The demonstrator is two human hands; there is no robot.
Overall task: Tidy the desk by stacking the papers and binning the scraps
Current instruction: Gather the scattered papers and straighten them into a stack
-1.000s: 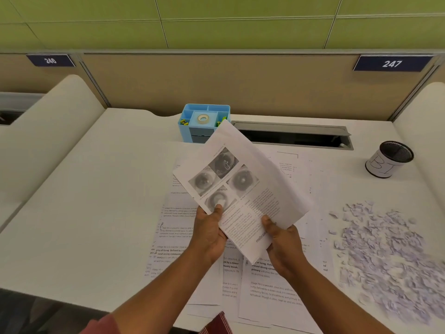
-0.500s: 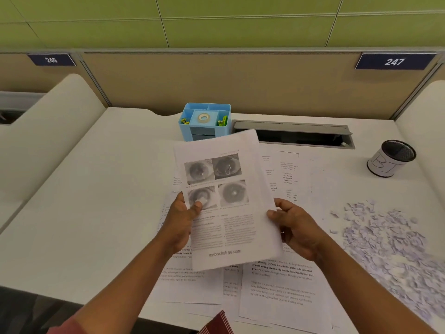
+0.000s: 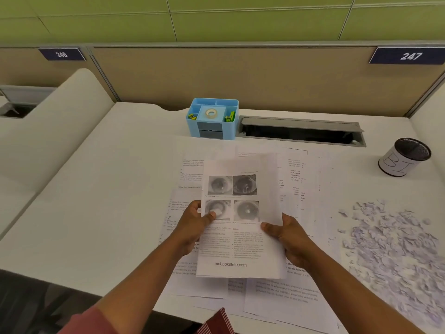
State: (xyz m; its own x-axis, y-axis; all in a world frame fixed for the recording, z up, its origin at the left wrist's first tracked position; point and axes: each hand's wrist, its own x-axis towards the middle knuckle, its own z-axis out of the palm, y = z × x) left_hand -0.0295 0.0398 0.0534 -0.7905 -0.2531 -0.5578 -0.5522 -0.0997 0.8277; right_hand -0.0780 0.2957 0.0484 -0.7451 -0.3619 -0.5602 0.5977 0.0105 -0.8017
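White printed sheet [image 3: 240, 213] (four grey eye photographs on it) is gripped at its edges by both hands; left hand [image 3: 192, 225] has its thumb on top, right hand [image 3: 289, 237] likewise; loose papers [image 3: 277, 295] lie flat on the pale surface [image 3: 96, 201] beneath; torn scraps [image 3: 390, 249] heap to the right, near a round mesh cup [image 3: 404, 156].

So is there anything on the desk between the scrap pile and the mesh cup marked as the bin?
Nothing visible. The scraps lie at the right of the desk, and the bin cup stands behind them. Only bare desk and the edge of a loose sheet show between. Both hands hold the eye-photo page.
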